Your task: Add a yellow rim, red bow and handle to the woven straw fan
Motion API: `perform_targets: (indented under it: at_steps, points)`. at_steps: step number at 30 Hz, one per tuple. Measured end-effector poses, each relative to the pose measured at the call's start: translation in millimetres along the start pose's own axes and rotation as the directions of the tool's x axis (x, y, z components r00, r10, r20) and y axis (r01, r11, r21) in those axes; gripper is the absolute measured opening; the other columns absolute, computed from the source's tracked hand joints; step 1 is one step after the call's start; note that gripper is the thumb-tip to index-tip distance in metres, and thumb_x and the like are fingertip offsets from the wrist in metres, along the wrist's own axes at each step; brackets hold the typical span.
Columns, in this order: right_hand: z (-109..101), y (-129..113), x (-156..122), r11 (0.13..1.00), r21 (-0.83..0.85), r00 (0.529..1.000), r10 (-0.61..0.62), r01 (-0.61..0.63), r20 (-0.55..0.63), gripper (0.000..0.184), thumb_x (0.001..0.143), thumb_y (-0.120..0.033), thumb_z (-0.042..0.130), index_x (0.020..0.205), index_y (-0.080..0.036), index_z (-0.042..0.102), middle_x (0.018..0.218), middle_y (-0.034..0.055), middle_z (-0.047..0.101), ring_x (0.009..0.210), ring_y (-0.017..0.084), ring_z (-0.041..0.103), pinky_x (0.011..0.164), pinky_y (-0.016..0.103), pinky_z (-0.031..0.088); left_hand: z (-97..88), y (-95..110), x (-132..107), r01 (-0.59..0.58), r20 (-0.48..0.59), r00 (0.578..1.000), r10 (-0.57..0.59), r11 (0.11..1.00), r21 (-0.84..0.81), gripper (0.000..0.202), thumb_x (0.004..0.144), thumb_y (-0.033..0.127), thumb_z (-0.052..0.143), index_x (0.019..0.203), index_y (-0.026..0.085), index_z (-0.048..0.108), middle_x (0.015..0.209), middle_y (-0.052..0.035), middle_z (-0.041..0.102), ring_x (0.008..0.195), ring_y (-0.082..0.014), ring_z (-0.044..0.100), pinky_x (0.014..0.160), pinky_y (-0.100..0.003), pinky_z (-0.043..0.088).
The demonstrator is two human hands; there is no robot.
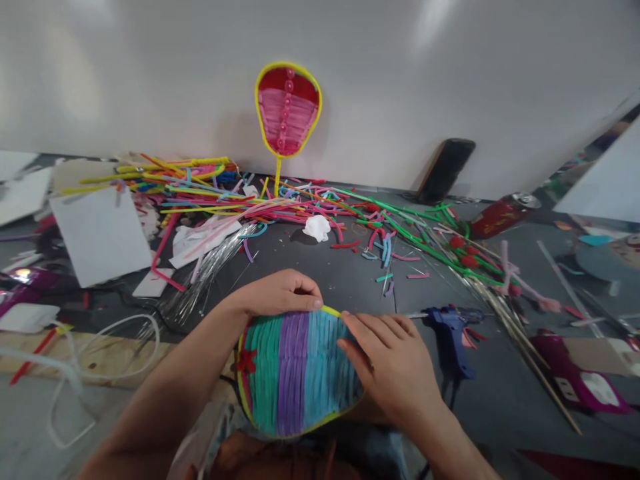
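A fan-shaped craft piece (295,373) of teal, purple and blue strips with a yellow rim lies at the bottom centre. My left hand (277,293) curls over its top edge and pinches the yellow rim strip (331,311). My right hand (387,357) rests on the piece's right side, fingers together and pressing the rim near the same spot. A small red star (246,361) sits on the piece's left edge.
A blue glue gun (453,330) lies just right of my right hand. Many coloured strips (280,203) litter the grey table behind. A finished red and pink fan (288,110) leans on the wall, next to a dark phone (445,170). White card (100,233) lies left.
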State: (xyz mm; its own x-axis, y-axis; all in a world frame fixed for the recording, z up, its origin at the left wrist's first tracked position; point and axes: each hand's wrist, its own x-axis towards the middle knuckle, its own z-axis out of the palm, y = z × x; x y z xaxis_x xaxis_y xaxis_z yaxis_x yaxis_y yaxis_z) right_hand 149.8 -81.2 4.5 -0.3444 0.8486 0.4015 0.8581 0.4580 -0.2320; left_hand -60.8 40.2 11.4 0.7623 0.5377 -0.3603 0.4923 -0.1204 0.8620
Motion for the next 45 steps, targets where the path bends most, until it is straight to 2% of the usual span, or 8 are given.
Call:
perform_targets:
  at_steps: [5, 9, 15, 21, 28, 33, 45]
  points:
    - [6.3, -1.6, -3.4, 1.0, 0.01, 1.0, 0.027, -0.027, -0.008, 0.023, 0.094, -0.027, 0.052, 0.107, -0.017, 0.067, 0.09, 0.0049, 0.075, 0.076, 0.018, 0.066, 0.076, 0.034, 0.036, 0.7, 0.3, 1.1, 0.01, -0.01, 1.0, -0.01, 1.0, 0.012, 0.028, 0.083, 0.04, 0.055, 0.084, 0.015, 0.067, 0.071, 0.0019, 0.061, 0.066, -0.0117, 0.052, 0.064, -0.02, 0.037]
    - [10.4, -0.3, -4.5, 0.998, 0.047, 0.999, 0.033, -0.033, -0.003, 0.021, 0.094, -0.024, 0.051, 0.106, -0.018, 0.067, 0.089, 0.0042, 0.074, 0.076, 0.018, 0.065, 0.075, 0.033, 0.036, -1.3, 6.1, -3.5, -0.002, 0.012, 1.0, 0.001, 0.994, 0.113, 0.032, 0.086, 0.041, 0.051, 0.088, 0.014, 0.068, 0.077, 0.0002, 0.065, 0.07, -0.0131, 0.056, 0.065, -0.021, 0.039]
    - [12.0, -4.7, 1.0, 0.999, 0.047, 1.0, -0.014, 0.015, -0.007, 0.021, 0.094, -0.024, 0.05, 0.106, -0.016, 0.066, 0.089, 0.005, 0.073, 0.074, 0.018, 0.063, 0.073, 0.034, 0.035, 3.7, 20.6, -12.6, -0.073, -0.004, 0.997, 0.077, 0.964, 0.256, 0.032, 0.091, 0.039, 0.049, 0.11, 0.019, 0.066, 0.105, -0.003, 0.071, 0.092, -0.0176, 0.063, 0.079, -0.023, 0.042]
    - [7.6, -8.5, 5.4, 0.998, 0.046, 0.999, -0.033, 0.033, 0.003, 0.019, 0.094, -0.025, 0.051, 0.104, -0.017, 0.066, 0.088, 0.0045, 0.074, 0.074, 0.018, 0.063, 0.076, 0.035, 0.035, 13.9, 27.7, -12.4, -0.097, -0.015, 0.994, 0.105, 0.958, 0.27, 0.024, 0.09, 0.03, 0.049, 0.097, 0.018, 0.069, 0.09, -0.0022, 0.073, 0.081, -0.0159, 0.064, 0.071, -0.022, 0.042]
    - [-5.3, -2.8, -1.9, 0.998, 0.031, 0.995, 0.057, -0.055, -0.084, 0.021, 0.094, -0.028, 0.05, 0.1, -0.019, 0.068, 0.088, 0.0052, 0.074, 0.079, 0.017, 0.063, 0.084, 0.036, 0.035, 10.5, 21.8, -12.0, -0.038, -0.064, 0.997, 0.051, 0.981, 0.191, 0.024, 0.085, 0.031, 0.051, 0.088, 0.015, 0.069, 0.078, -0.0009, 0.068, 0.071, -0.014, 0.059, 0.063, -0.021, 0.04]
    - [-1.3, -7.1, -7.7, 0.996, 0.053, 0.99, 0.071, -0.065, -0.123, 0.018, 0.092, -0.028, 0.052, 0.095, -0.02, 0.069, 0.083, 0.0038, 0.072, 0.078, 0.018, 0.059, 0.087, 0.038, 0.036, 11.1, 23.2, -10.2, -0.004, -0.071, 0.997, 0.014, 0.989, 0.15, 0.023, 0.083, 0.029, 0.051, 0.085, 0.014, 0.068, 0.074, -0.0003, 0.066, 0.069, -0.0132, 0.056, 0.062, -0.02, 0.04]
    - [10.6, -8.8, -13.3, 0.984, 0.127, 0.983, 0.136, -0.121, -0.122, 0.015, 0.089, -0.025, 0.056, 0.097, -0.021, 0.068, 0.083, 0.004, 0.069, 0.082, 0.02, 0.058, 0.086, 0.04, 0.041, 10.7, 24.3, -9.2, 0.023, -0.068, 0.998, -0.015, 0.994, 0.111, 0.022, 0.082, 0.031, 0.051, 0.084, 0.015, 0.067, 0.075, -0.0001, 0.065, 0.07, -0.0135, 0.055, 0.063, -0.021, 0.039]
